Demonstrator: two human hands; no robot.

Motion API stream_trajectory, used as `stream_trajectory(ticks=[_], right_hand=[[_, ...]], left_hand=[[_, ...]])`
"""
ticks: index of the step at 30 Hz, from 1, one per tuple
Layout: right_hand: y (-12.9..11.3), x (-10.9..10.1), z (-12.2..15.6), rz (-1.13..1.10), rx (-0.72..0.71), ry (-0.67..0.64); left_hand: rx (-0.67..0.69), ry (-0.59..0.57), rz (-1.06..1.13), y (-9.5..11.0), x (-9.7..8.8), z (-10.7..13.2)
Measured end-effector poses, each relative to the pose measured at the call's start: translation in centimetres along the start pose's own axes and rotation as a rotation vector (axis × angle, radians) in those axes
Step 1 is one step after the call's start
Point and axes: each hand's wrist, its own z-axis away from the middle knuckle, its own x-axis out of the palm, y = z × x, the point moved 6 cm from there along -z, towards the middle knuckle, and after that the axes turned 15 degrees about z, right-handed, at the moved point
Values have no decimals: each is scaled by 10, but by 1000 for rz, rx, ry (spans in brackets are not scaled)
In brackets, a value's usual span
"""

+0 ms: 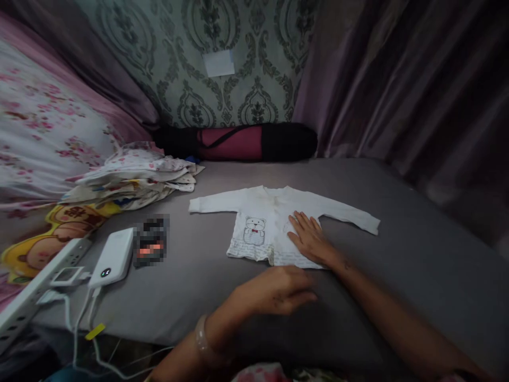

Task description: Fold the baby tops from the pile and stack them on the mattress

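Note:
A small white long-sleeved baby shirt lies spread on the grey bed sheet, neckline away from me and both sleeves stretched out sideways. A bear drawing with a red bow tie is printed on its left side, and lines of print run along the hem. Yellowish stains mark its middle. Flat on the right side of the shirt rests my right hand, fingers extended. My left hand hovers in front of the hem, slightly blurred, its fingers loosely bent with the thumb apart; nothing shows in it. A bracelet circles the left wrist.
A pile of folded clothes sits at the back left. Nearer are a white power bank, a blurred-out dark object, a power strip and white cables. A black-and-maroon long bag lies against the wall; curtains hang alongside.

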Motion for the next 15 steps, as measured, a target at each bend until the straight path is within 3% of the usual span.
stream_trajectory(ticks=[1, 4, 7, 11, 15], right_hand=[[1, 0, -1, 0, -1, 3], [3, 1, -4, -12, 4, -33], [0, -2, -9, -50, 35, -106], [-20, -16, -17, -136, 39, -122], [-49, -21, -27, -226, -6, -143]], left_hand=[[-39, 75, 54, -10, -14, 11], [-248, 446, 67, -52, -55, 55], [-494, 704, -26, -89, -77, 105], [-712, 810, -11, -110, -82, 144], [-730, 782, 41, -109, -78, 144]])
